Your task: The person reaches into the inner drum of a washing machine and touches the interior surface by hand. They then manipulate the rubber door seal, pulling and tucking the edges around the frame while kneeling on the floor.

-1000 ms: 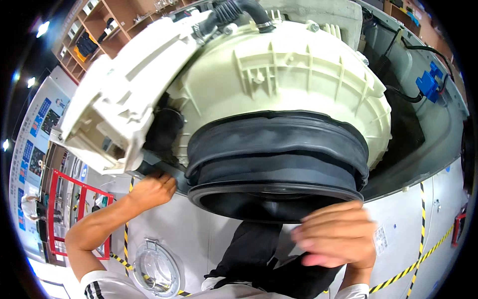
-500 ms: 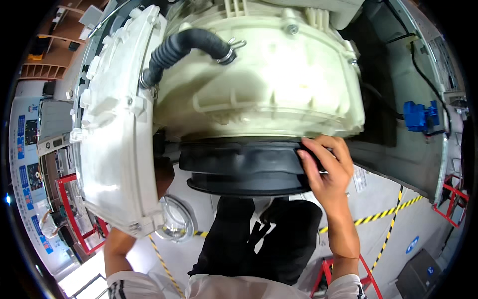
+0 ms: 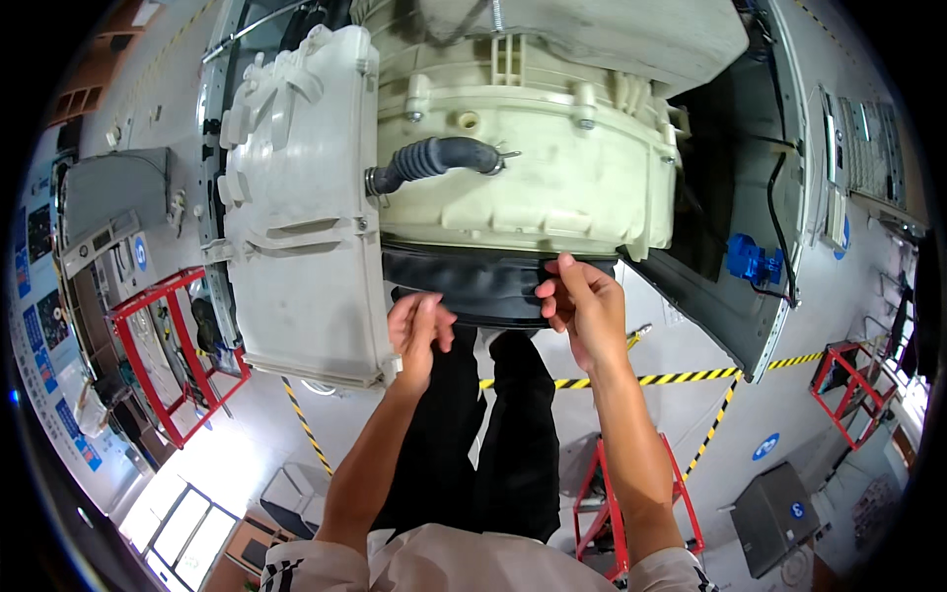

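A black rubber door gasket [image 3: 473, 281] sits against the lower rim of the cream plastic washing machine tub [image 3: 533, 207]. My right hand [image 3: 589, 308] grips the gasket near its right end, one fingertip at the upper edge and the other fingers curled against the outer face. At the gasket's left part, my left hand [image 3: 419, 333] has its fingers loosely bent and apart, with nothing visible in them. Above, a grey corrugated hose [image 3: 434, 161] runs from the white plastic housing [image 3: 301, 227] to the tub, with a wire clamp at its end.
The metal cabinet side [image 3: 730, 306] stands on the right, with a blue connector part [image 3: 753, 260] and black cable. Red metal stands [image 3: 178, 355] rise from the floor, left, right and below. Yellow-black tape [image 3: 681, 379] marks the floor.
My left hand has come out from behind the white housing to the gasket's left part. My right hand stays on the gasket, its fingers shifted. The view has moved, showing more of the tub's top.
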{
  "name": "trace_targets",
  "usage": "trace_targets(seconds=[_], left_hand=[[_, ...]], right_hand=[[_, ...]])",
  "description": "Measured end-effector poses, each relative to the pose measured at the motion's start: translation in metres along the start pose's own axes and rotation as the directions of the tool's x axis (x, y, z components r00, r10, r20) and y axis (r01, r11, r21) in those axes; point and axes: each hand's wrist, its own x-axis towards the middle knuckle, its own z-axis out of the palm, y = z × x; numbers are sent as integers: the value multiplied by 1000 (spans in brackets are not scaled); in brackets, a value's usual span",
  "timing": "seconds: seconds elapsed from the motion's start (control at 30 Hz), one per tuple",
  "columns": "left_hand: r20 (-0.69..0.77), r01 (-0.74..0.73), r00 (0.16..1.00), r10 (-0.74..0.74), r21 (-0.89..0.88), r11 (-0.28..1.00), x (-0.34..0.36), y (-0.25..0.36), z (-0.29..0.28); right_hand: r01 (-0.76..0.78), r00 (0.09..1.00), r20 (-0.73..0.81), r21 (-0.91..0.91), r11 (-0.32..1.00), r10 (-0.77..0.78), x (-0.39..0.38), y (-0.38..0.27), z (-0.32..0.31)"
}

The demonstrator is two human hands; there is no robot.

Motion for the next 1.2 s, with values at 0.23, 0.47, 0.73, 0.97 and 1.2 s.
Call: trace_targets(seconds=[0.23, 0.47, 0.73, 0.97, 1.2], left_hand=[[-36, 400, 901, -432, -315, 861, 21, 16, 12], [-36, 552, 814, -580, -265, 791, 40, 37, 25], [-43, 548, 810, -585, -300, 781, 46, 40, 26], [-106, 461, 853, -510, -301, 835, 45, 32, 27], [-117, 405, 879, -463, -333, 852, 42, 32, 27]], right_hand=[[-248, 964, -99, -25, 968, 245, 7, -8, 10], [-367, 925, -117, -41, 929, 361, 10, -17, 21], [-428, 902, -59, -16, 903, 427, 17, -26, 33], [-268, 961, -52, 65, 961, 272, 14, -1, 36], [-165, 986, 4, 91, 982, 165, 14, 13, 26]])
